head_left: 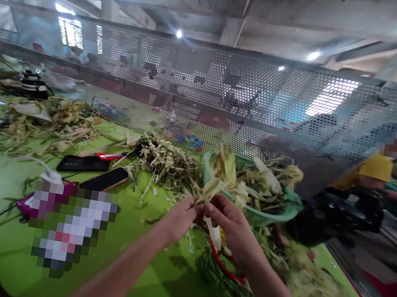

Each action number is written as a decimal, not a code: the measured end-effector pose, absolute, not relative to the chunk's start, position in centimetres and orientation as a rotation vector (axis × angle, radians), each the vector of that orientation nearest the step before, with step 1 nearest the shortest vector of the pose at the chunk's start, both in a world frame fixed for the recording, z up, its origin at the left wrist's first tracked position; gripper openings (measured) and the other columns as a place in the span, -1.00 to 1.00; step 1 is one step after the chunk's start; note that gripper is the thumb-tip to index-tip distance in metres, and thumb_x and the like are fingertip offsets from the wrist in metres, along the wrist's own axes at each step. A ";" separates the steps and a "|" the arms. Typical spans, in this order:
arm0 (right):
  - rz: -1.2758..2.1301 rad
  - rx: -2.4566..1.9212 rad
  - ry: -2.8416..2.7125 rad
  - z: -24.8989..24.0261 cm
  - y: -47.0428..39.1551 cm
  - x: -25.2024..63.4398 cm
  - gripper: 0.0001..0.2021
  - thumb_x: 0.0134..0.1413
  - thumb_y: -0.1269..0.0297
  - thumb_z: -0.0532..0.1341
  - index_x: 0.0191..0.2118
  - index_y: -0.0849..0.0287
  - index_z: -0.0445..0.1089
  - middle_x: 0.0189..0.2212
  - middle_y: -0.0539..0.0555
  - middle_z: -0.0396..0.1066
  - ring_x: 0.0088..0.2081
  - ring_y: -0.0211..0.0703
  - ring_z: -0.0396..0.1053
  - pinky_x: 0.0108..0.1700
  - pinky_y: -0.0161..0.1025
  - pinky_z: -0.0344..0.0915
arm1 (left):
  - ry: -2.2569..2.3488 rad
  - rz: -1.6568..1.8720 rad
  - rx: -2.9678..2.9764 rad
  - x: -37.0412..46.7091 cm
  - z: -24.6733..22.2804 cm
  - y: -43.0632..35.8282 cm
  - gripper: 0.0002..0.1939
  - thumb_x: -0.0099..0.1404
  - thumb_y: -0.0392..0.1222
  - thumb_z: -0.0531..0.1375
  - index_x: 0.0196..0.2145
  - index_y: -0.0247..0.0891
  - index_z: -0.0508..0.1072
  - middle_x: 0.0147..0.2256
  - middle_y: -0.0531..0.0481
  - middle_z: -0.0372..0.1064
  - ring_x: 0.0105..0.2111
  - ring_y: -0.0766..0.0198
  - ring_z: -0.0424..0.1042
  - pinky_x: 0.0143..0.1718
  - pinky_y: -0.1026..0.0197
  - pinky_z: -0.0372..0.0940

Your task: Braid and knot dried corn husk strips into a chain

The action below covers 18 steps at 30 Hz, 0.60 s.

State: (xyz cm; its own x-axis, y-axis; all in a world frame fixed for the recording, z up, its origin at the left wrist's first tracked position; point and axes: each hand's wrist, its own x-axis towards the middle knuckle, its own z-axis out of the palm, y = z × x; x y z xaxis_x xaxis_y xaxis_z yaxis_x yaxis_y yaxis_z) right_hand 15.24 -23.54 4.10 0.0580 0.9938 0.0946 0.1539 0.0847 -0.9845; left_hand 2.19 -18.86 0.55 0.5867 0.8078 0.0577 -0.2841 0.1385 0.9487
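Observation:
A pale green corn husk piece [211, 189] stands up between my two hands at the middle of the view. My left hand [183, 217] pinches its lower end from the left. From the right, my right hand [230, 220] has its fingers closed on the same husk, the fingertips of both hands nearly touching. A whitish strip hangs below my right hand. Just behind, a green basket [271, 217] holds a heap of dry husks [263, 183]. Beneath my right hand lies a red-rimmed container [219, 260], partly hidden by the hand and forearm.
On the green table [127, 248] lie two phones [82, 164] [105, 179], a red cutter [114, 156], a purple power strip [47, 201] with cables, and husk piles [168, 164]. A perforated metal screen [195, 81] stands behind. A person in yellow [376, 167] is at the right.

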 end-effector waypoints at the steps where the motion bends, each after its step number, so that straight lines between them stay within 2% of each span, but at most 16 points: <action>1: 1.028 -1.257 -1.263 4.2 -23.5 15.3 -0.60 -0.10 0.04 0.33 -0.17 0.20 0.41 -0.47 -0.03 0.33 -0.50 -0.30 0.15 -0.47 -0.33 0.08 | 0.498 0.795 1.163 2.5 0.3 -19.0 -0.67 0.15 0.06 0.21 -0.35 -0.30 0.46 -0.51 0.05 0.28 -0.46 0.35 0.22 -0.38 0.29 0.13; 4: 1.085 -1.206 -1.115 4.2 -23.4 15.6 -0.66 -0.17 0.07 0.38 -0.32 0.23 0.43 -0.58 -0.07 0.26 -0.59 -0.36 0.03 -0.53 -0.36 -0.01 | 0.427 0.767 1.142 2.9 0.1 -19.5 -0.71 0.12 0.02 0.25 -0.37 -0.30 0.48 -0.51 0.05 0.31 -0.47 0.36 0.24 -0.38 0.31 0.12; 7: 1.101 -1.161 -1.079 4.3 -23.4 15.8 -0.68 -0.16 0.06 0.38 -0.42 0.22 0.38 -0.61 -0.06 0.26 -0.58 -0.34 0.10 -0.50 -0.34 0.07 | 0.462 0.745 1.030 2.4 0.8 -19.9 -0.70 0.09 0.02 0.28 -0.33 -0.27 0.48 -0.47 0.04 0.36 -0.50 0.39 0.23 -0.45 0.33 0.08; 9: 1.103 -1.125 -1.085 4.5 -23.5 15.8 -0.68 -0.15 0.06 0.37 -0.44 0.22 0.36 -0.58 -0.04 0.29 -0.55 -0.32 0.16 -0.47 -0.33 0.14 | 0.521 0.729 0.966 1.9 1.4 -20.0 -0.64 0.10 0.11 0.25 -0.35 -0.27 0.46 -0.54 0.07 0.29 -0.59 0.43 0.13 -0.55 0.34 -0.04; 13: 1.146 -1.088 -1.029 4.6 -23.7 15.5 -0.70 -0.17 0.12 0.40 -0.42 0.22 0.36 -0.57 -0.05 0.33 -0.54 -0.34 0.22 -0.44 -0.35 0.19 | 0.506 0.738 0.965 1.6 1.6 -19.7 -0.62 0.06 0.13 0.28 -0.44 -0.28 0.38 -0.67 0.20 -0.01 -0.67 0.49 -0.15 -0.63 0.32 -0.27; 16: 1.085 -1.097 -1.031 5.0 -23.8 15.8 -0.72 -0.12 0.14 0.37 -0.40 0.22 0.36 -0.55 -0.04 0.34 -0.54 -0.36 0.23 -0.44 -0.36 0.20 | 0.507 0.751 1.027 1.7 1.4 -19.4 -0.64 0.08 0.09 0.28 -0.45 -0.30 0.38 -0.65 0.20 -0.02 -0.68 0.51 -0.15 -0.65 0.33 -0.28; 18: 0.975 -1.142 -1.119 5.7 -23.9 16.6 -0.72 -0.08 0.14 0.35 -0.30 0.21 0.38 -0.47 -0.02 0.39 -0.49 -0.33 0.28 -0.39 -0.35 0.24 | 0.565 0.797 1.051 1.7 1.3 -19.2 -0.65 0.08 0.08 0.27 -0.46 -0.31 0.39 -0.65 0.19 -0.01 -0.68 0.52 -0.12 -0.66 0.36 -0.26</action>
